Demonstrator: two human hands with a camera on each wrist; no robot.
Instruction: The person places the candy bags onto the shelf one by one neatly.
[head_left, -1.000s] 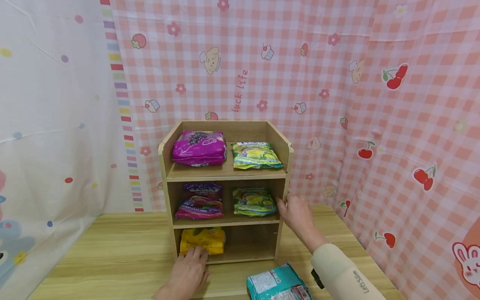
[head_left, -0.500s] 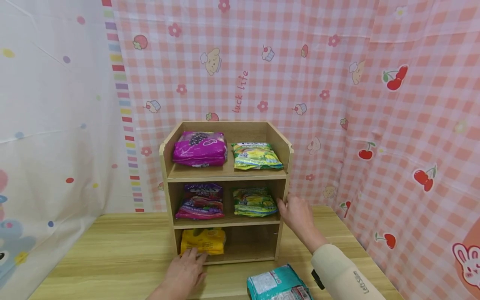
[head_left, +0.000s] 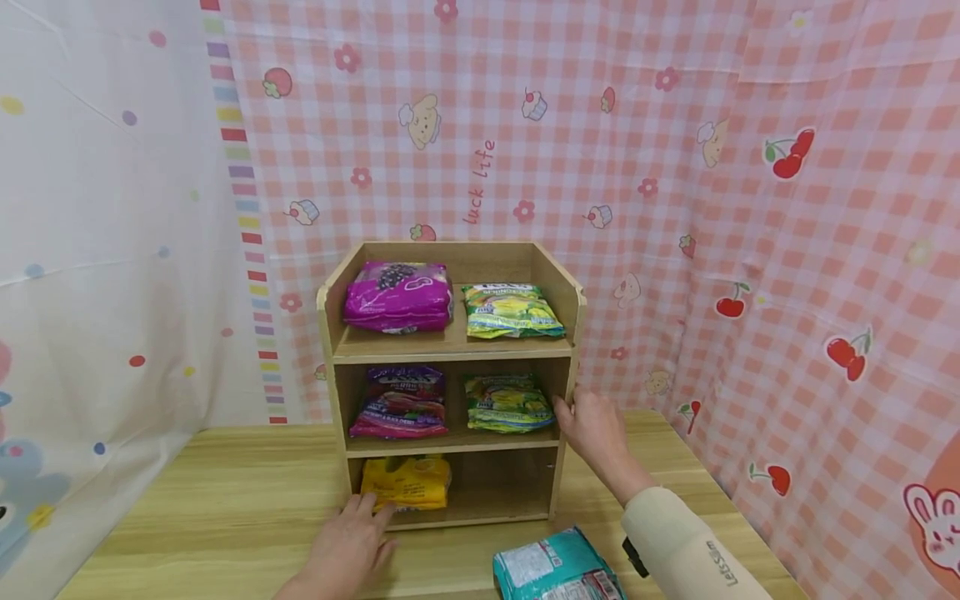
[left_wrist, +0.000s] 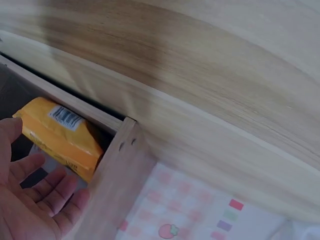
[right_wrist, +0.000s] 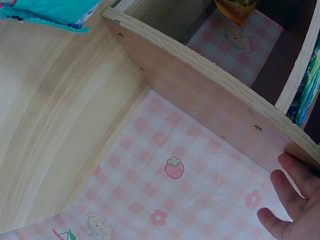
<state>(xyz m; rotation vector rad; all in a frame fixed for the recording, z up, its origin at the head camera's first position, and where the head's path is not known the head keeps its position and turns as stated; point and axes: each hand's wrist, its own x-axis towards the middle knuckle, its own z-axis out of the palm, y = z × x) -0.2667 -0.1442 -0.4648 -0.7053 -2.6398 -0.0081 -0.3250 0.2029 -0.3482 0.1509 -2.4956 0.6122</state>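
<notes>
A small wooden shelf (head_left: 453,359) with three tiers stands on the table. In its lowest tier, at the left, lies a yellow snack bag (head_left: 408,483). My left hand (head_left: 337,546) is at that tier's front left corner, its fingers loosely spread just before the bag. The left wrist view has the thumb by one end of the yellow bag (left_wrist: 62,135) and the other fingers below it. My right hand (head_left: 597,429) grips the shelf's right side panel, thumb at the front edge. In the right wrist view, fingers (right_wrist: 295,175) lie along the panel's outer face; the thumb is hidden.
On the top tier are a purple bag (head_left: 399,298) and a green-yellow bag (head_left: 513,312). The middle tier holds a dark berry bag (head_left: 401,404) and another green-yellow bag (head_left: 508,404). A teal bag (head_left: 557,567) lies before the shelf. Patterned curtains (head_left: 480,125) hang behind.
My left hand has drawn back to the left and slightly down from the yellow bag's front, uncovering more of it. The right hand stays on the side panel.
</notes>
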